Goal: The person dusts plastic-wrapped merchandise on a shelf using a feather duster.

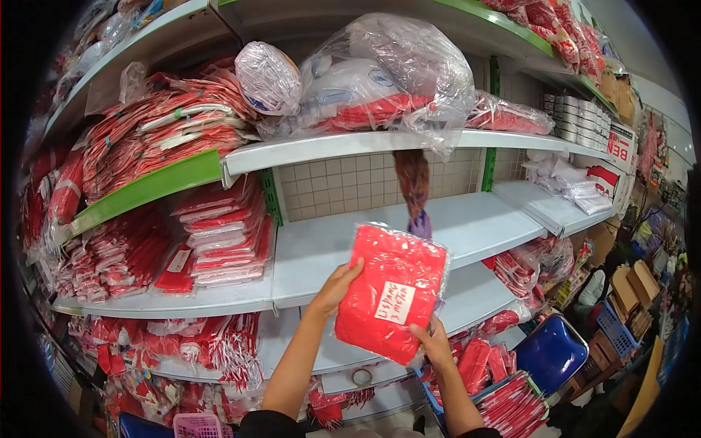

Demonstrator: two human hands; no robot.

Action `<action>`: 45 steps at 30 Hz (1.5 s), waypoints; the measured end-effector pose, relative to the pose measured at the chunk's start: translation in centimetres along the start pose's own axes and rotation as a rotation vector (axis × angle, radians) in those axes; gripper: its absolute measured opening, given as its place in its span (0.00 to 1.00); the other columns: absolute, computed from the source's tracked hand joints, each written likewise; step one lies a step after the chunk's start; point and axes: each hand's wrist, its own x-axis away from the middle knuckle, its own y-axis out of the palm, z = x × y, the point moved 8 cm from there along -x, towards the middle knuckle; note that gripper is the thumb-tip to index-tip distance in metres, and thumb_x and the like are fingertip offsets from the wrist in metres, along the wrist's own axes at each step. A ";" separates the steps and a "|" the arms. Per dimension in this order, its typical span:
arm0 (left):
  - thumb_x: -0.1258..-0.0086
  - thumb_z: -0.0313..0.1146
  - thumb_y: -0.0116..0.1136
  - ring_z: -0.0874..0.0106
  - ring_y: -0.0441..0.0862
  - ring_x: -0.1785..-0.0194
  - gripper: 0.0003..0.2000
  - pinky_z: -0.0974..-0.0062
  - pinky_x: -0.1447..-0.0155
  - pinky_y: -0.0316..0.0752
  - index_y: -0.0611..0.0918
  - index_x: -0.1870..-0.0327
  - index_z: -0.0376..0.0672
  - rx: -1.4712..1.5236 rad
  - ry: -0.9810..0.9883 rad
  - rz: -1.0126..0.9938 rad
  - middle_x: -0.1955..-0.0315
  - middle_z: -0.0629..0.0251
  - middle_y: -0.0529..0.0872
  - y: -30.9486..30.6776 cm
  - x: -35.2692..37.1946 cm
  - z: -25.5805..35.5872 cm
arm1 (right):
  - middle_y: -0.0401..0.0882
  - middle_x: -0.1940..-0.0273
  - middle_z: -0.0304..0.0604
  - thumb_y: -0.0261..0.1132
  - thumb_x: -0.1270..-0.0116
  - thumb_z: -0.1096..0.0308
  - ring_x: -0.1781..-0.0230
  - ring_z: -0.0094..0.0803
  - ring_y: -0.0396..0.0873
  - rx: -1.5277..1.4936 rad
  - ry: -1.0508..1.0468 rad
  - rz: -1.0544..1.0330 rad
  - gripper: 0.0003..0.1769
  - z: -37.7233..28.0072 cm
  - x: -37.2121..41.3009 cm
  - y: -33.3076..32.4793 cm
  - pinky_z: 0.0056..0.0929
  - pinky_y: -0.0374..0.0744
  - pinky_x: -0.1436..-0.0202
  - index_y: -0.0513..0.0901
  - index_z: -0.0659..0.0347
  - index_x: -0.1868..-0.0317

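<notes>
A flat red cloth packet (365, 277) in clear plastic is held tilted in front of the shelves. Its white label (395, 303) carries handwriting that seems to read "LISPANG 3 METER". My left hand (337, 292) grips the left edge, thumb on the front face. Low on the right side, my right hand (432, 342) pinches the packet with its thumb on the front. The fingers behind the packet are mostly hidden. Behind it is a white shelf board (314, 252), and a stack of red and white packets (225, 237) stands on that shelf to the left.
Above, a shelf bears a big clear plastic bag (387, 73) and piled red-and-white bundles (168, 124). A dark purplish strip (413, 186) hangs from it behind the packet. At lower right are a blue chair (553, 354) and a crate of red packets (511, 409).
</notes>
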 end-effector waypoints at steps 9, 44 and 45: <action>0.28 0.46 0.46 0.63 0.72 0.50 0.24 0.66 0.46 0.68 0.71 0.41 0.35 -1.264 0.697 0.395 0.55 0.54 0.80 6.2 5.9 5.6 | 0.78 0.52 0.46 0.59 0.37 0.77 0.53 0.28 0.76 0.112 -0.189 0.127 0.20 -4.0 0.8 1.0 0.27 0.73 0.47 0.69 0.69 0.44; 0.31 0.62 0.39 0.65 0.74 0.41 0.33 0.65 0.38 0.70 0.67 0.36 0.44 0.355 0.416 0.300 0.42 0.62 0.74 -13.4 -3.3 1.8 | 0.53 0.83 0.31 0.48 0.26 0.54 0.90 0.19 0.50 -0.209 0.428 -0.168 0.17 6.6 3.0 5.5 0.20 0.51 0.84 0.60 0.55 0.71; 0.31 0.62 0.39 0.65 0.74 0.41 0.33 0.65 0.38 0.70 0.66 0.36 0.44 0.334 0.415 0.303 0.42 0.62 0.73 -13.8 -3.4 1.7 | 0.53 0.84 0.32 0.46 0.26 0.53 0.90 0.18 0.50 -0.235 0.470 -0.260 0.18 6.5 2.6 6.2 0.20 0.50 0.85 0.60 0.54 0.72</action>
